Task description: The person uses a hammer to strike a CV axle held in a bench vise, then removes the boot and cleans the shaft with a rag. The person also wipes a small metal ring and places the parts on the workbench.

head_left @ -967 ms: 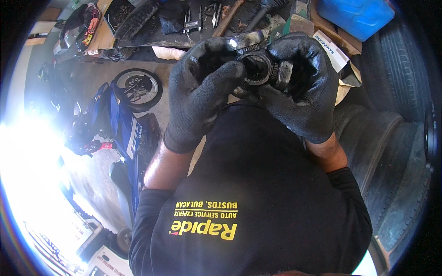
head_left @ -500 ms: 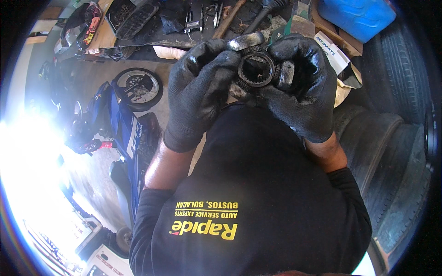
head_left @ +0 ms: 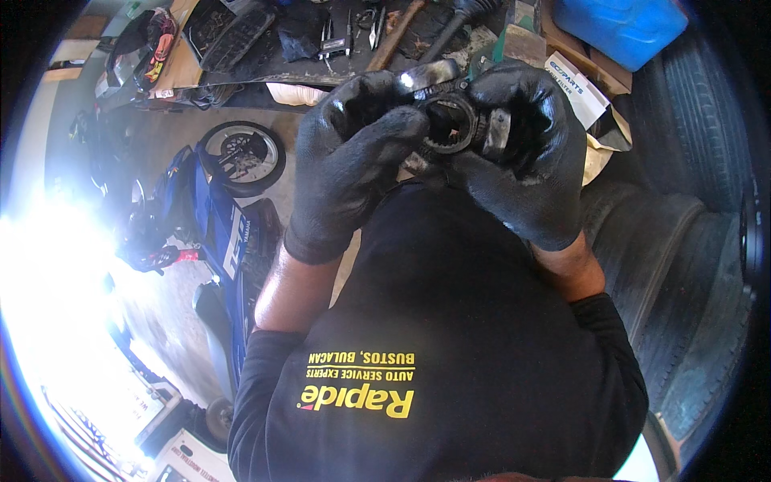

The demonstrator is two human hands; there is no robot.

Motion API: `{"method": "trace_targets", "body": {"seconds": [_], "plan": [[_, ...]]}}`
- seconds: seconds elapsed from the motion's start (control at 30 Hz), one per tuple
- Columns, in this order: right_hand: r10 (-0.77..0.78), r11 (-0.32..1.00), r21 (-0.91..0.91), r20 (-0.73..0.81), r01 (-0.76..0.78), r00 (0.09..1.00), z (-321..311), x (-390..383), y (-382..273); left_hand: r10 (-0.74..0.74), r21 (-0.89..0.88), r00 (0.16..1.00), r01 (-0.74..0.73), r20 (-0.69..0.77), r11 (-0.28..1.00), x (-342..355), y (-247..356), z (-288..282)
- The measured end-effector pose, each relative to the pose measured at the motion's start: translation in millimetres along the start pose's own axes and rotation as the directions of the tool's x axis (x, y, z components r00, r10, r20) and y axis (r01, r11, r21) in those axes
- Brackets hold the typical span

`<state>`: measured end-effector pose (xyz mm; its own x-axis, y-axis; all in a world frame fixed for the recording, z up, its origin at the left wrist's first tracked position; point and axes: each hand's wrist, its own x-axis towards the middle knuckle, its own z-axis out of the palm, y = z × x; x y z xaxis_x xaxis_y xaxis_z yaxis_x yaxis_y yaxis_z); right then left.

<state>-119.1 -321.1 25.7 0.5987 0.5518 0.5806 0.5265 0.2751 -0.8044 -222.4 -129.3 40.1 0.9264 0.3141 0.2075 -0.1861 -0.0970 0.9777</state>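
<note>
Both my hands wear black, greasy-looking gloves and hold a tripod joint (head_left: 472, 133) up in front of my chest. It has a splined ring in the middle and shiny metal rollers around it. My left hand (head_left: 345, 165) is closed at the left side of the joint, its thumb laid over the ring's left edge. Around the right side curls my right hand (head_left: 534, 181), fingers behind and thumb below, next to the right roller (head_left: 497, 132). The lower roller is partly covered, and some fingertips are hidden.
Beyond my hands is a dark workbench (head_left: 301, 72) with a wooden-handled tool (head_left: 397, 36), a shaft with a ribbed rubber boot (head_left: 448, 36) and small tools. A blue container (head_left: 622, 30) and white box (head_left: 580, 90) stand right, above stacked tyres (head_left: 642, 265). A blue motorcycle (head_left: 217, 209) stands left.
My left thumb has moved right, onto the ring's edge, covering part of its opening. The joint has turned slightly; my right hand stays nearly in place.
</note>
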Motion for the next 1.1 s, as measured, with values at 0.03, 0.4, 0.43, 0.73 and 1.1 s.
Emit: {"method": "trace_targets", "body": {"seconds": [0.03,0.4,0.43,0.73,1.1], "plan": [[-0.001,1.000,0.006,0.007,0.001,1.000,0.9,-1.1,-0.9,-0.180,-0.175,0.984,0.179,0.014,0.968,0.9,1.1,0.7],[-0.044,0.996,-0.083,-0.012,0.043,0.999,-0.3,-2.1,-4.7,0.570,0.659,0.778,-0.577,0.263,0.483,1.7,-20.3,-13.8],[-0.029,0.997,-0.066,-0.020,0.027,0.999,0.2,-2.6,-5.2,0.559,0.641,0.788,-0.572,0.257,0.511,2.0,-22.5,-14.3],[-0.114,0.988,-0.110,-0.042,0.109,0.993,0.4,-7.1,-5.5,-0.165,-0.479,0.981,0.196,0.106,0.856,-14.4,-5.8,-0.7],[-0.269,0.901,-0.344,0.038,0.266,0.962,-2.3,-6.9,-18.0,-0.111,-0.585,0.979,0.190,0.168,0.788,-22.8,-5.7,-2.3]]}}
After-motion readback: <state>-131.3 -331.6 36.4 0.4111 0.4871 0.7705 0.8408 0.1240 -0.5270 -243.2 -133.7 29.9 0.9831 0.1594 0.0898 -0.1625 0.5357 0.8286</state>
